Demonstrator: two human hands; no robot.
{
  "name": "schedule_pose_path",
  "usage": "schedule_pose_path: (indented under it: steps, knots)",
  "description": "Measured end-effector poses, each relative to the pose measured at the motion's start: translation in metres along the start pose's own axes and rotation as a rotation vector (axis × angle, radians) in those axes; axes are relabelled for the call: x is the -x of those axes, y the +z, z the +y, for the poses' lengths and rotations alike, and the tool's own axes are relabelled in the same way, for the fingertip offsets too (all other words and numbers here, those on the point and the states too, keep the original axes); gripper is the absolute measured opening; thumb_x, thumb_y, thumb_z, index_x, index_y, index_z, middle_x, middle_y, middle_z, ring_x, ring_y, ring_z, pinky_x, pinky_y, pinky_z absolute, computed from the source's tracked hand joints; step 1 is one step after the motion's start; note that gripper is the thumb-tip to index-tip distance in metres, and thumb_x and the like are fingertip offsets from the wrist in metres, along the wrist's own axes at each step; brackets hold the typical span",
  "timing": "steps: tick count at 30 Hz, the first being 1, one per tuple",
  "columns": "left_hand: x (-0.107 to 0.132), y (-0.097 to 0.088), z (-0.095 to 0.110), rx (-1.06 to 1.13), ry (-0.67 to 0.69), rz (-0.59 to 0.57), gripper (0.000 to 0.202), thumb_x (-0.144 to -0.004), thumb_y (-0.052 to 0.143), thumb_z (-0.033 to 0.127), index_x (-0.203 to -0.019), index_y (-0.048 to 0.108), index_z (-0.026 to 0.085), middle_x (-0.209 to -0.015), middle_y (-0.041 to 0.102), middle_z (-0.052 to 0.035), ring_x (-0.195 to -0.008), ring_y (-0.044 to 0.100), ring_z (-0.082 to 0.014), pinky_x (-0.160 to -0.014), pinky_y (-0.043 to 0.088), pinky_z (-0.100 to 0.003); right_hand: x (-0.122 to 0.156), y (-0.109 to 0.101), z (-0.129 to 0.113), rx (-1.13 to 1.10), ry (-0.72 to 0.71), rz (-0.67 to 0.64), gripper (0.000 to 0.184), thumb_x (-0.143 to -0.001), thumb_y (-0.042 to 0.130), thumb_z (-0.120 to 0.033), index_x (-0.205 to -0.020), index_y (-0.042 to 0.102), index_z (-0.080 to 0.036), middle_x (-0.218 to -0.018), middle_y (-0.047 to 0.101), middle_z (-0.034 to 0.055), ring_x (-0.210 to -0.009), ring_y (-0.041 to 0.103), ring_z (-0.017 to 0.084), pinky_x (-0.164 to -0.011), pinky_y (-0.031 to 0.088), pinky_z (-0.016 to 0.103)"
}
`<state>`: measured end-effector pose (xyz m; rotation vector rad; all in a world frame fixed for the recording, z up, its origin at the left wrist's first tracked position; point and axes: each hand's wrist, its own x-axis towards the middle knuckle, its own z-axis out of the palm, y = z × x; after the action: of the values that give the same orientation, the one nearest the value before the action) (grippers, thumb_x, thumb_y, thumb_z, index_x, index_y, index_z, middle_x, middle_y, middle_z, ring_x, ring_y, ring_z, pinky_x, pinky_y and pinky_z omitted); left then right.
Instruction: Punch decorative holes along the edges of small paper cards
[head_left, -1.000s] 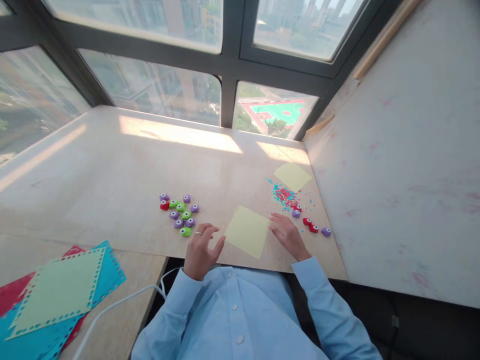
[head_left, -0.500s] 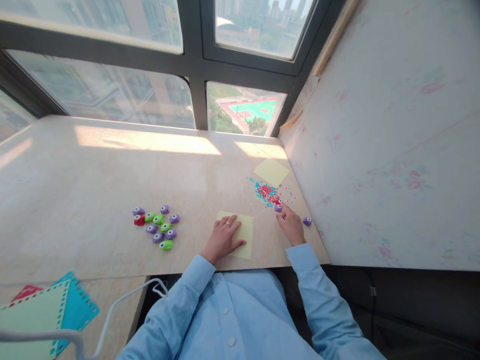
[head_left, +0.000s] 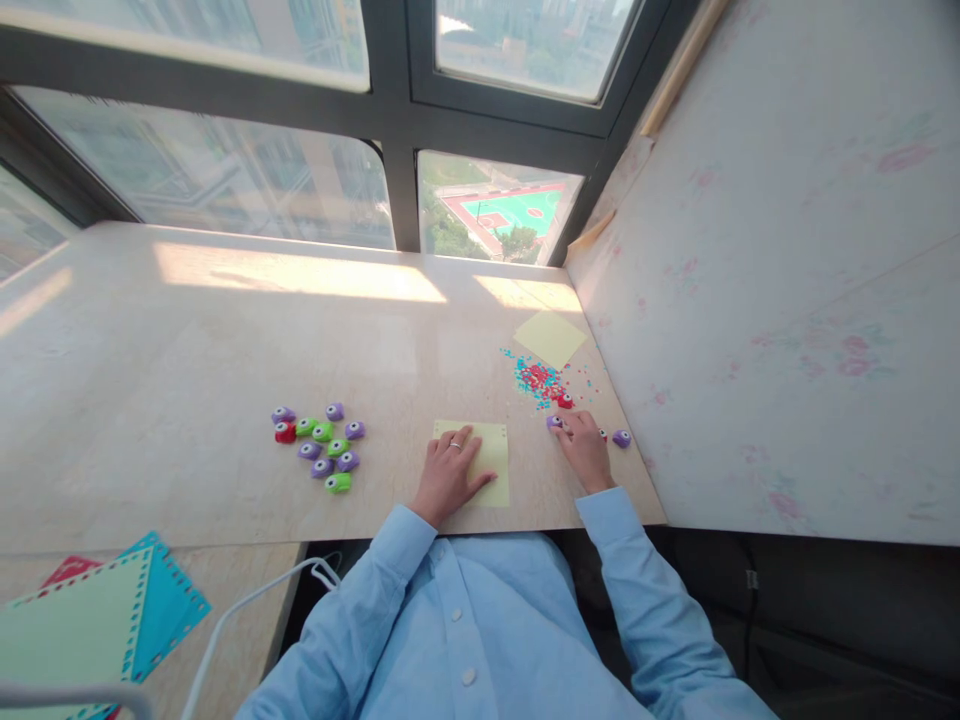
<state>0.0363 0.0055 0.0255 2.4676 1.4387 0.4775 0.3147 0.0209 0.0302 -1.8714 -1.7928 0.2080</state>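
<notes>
My left hand (head_left: 455, 468) lies with its fingers spread on a pale yellow sheet of paper (head_left: 495, 445), a ring on one finger. Small holes show near the sheet's upper edge. My right hand (head_left: 585, 450) is closed, with its fingertips at a small purple paper punch (head_left: 554, 423) with an eye-like top. Just beyond those fingers sits a red punch (head_left: 565, 401). Another reddish one (head_left: 603, 435) is partly hidden behind the hand, and a purple punch (head_left: 621, 439) stands to its right.
Several purple, green and red punches (head_left: 322, 432) are grouped at left. Red and blue paper bits (head_left: 541, 380) lie scattered beside another yellow sheet (head_left: 551, 338). Punched coloured sheets (head_left: 82, 620) and a white cable (head_left: 247, 600) are at lower left. A wall (head_left: 787, 350) bounds the right.
My right hand has drawn slightly back with the purple punch, away from the paper bits and the red punch. My left hand stays on the sheet. The view has shifted slightly.
</notes>
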Motion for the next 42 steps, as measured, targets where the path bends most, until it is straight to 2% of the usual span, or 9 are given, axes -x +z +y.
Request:
schedule_pose_path:
  steps: [5, 8, 14, 20, 28, 42]
  knots:
    - [-0.002, -0.011, 0.017, -0.03, -0.031, 0.04, 0.049, -0.089, 0.056, 0.053, -0.124, 0.055, 0.018, -0.14, 0.051, -0.0173, -0.127, 0.046, -0.0339, -0.097, 0.041, -0.048, 0.006, -0.004, -0.008, -0.052, -0.104, 0.028, 0.019, -0.089, 0.055, -0.029, -0.098, 0.068, -0.02, -0.101, 0.062, 0.0111, -0.099, 0.06, 0.027, -0.089, 0.051, 0.043]
    - [-0.011, -0.012, 0.023, 0.001, -0.008, 0.09, 0.048, -0.093, 0.052, 0.048, -0.13, 0.051, 0.017, -0.143, 0.049, -0.018, -0.133, 0.041, -0.0325, -0.102, 0.039, -0.047, 0.011, -0.004, -0.018, -0.147, -0.158, -0.026, 0.018, -0.09, 0.056, -0.031, -0.101, 0.066, -0.021, -0.103, 0.065, 0.0101, -0.099, 0.061, 0.026, -0.088, 0.052, 0.042]
    - [-0.029, 0.01, 0.02, 0.023, -0.023, 0.048, 0.053, -0.087, 0.062, 0.049, -0.126, 0.054, 0.015, -0.139, 0.052, -0.0187, -0.133, 0.043, -0.0336, -0.103, 0.037, -0.049, 0.018, 0.009, -0.034, -0.262, -0.237, -0.134, 0.015, -0.09, 0.057, -0.031, -0.099, 0.066, -0.022, -0.099, 0.07, 0.0084, -0.097, 0.064, 0.025, -0.089, 0.052, 0.042]
    - [-0.028, 0.02, 0.01, 0.047, -0.005, 0.107, 0.039, -0.09, 0.058, 0.048, -0.118, 0.059, 0.021, -0.136, 0.056, -0.0139, -0.129, 0.047, -0.0304, -0.102, 0.036, -0.049, 0.015, 0.017, -0.04, -0.291, -0.246, -0.156, 0.014, -0.089, 0.058, -0.028, -0.1, 0.066, -0.022, -0.1, 0.07, 0.0087, -0.098, 0.063, 0.025, -0.089, 0.052, 0.043]
    - [-0.03, 0.02, 0.007, 0.04, 0.018, 0.127, 0.043, -0.089, 0.057, 0.052, -0.118, 0.059, 0.021, -0.133, 0.058, -0.0139, -0.126, 0.048, -0.0305, -0.099, 0.036, -0.048, 0.007, 0.026, -0.048, -0.379, -0.22, -0.143, 0.014, -0.088, 0.057, -0.026, -0.098, 0.067, -0.023, -0.1, 0.069, 0.0078, -0.096, 0.064, 0.023, -0.087, 0.053, 0.041]
    - [-0.03, 0.021, 0.006, 0.08, 0.006, 0.127, 0.045, -0.089, 0.058, 0.05, -0.122, 0.057, 0.021, -0.131, 0.059, -0.0142, -0.125, 0.049, -0.029, -0.1, 0.036, -0.048, 0.006, 0.031, -0.044, -0.325, -0.216, -0.12, 0.021, -0.09, 0.052, -0.025, -0.103, 0.069, -0.023, -0.106, 0.07, 0.0091, -0.103, 0.063, 0.024, -0.095, 0.05, 0.044]
